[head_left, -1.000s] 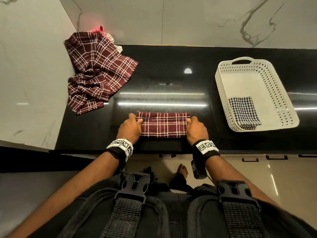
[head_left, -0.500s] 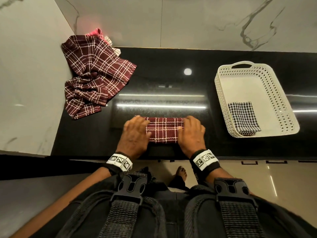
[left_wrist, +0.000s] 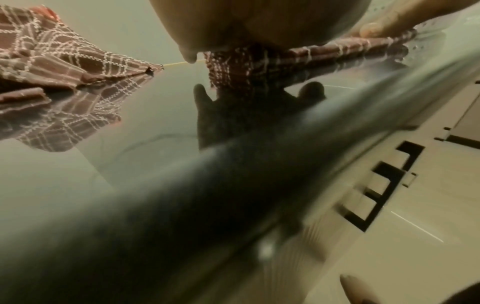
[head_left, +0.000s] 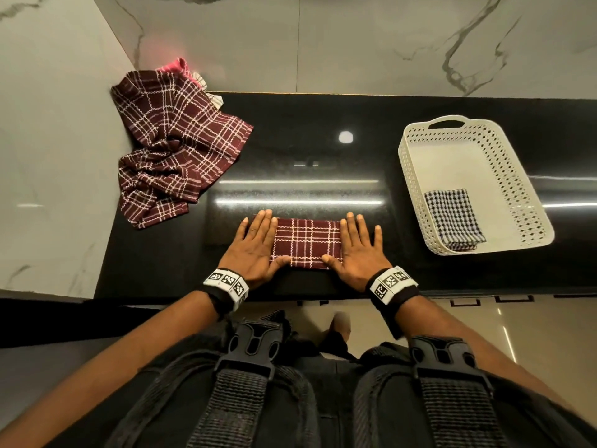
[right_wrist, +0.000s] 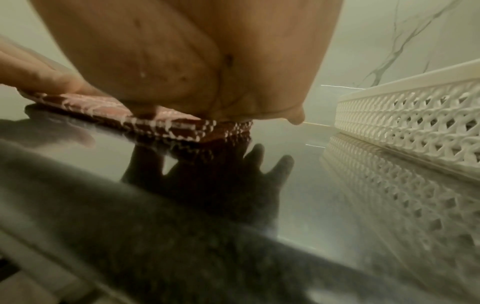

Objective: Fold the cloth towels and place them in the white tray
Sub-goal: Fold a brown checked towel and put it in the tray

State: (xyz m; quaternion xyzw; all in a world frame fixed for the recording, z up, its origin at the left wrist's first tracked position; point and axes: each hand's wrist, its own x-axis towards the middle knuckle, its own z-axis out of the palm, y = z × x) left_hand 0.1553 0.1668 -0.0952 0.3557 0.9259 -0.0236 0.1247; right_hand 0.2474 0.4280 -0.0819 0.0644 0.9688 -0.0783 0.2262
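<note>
A folded maroon plaid towel (head_left: 307,242) lies near the front edge of the black counter (head_left: 323,150). My left hand (head_left: 255,244) lies flat on its left end and my right hand (head_left: 360,245) flat on its right end, fingers straight, thumbs on the near edge. The wrist views show each palm pressing the towel's ends (left_wrist: 337,48) (right_wrist: 166,123). The white perforated tray (head_left: 416,189) stands to the right, with a folded black-and-white checked towel (head_left: 452,218) in its near corner. An unfolded maroon plaid towel (head_left: 174,147) lies crumpled at the back left.
A pink cloth (head_left: 177,64) peeks out behind the crumpled towel in the corner. Marble walls (head_left: 355,43) close the counter at the back and left. The tray's side wall (right_wrist: 405,115) stands close to the right of my right hand. Floor lies below the counter's front edge.
The towel went from a long strip held at its ends to a shorter fold. Both hands moved inward, then flattened out and now press on its ends.
</note>
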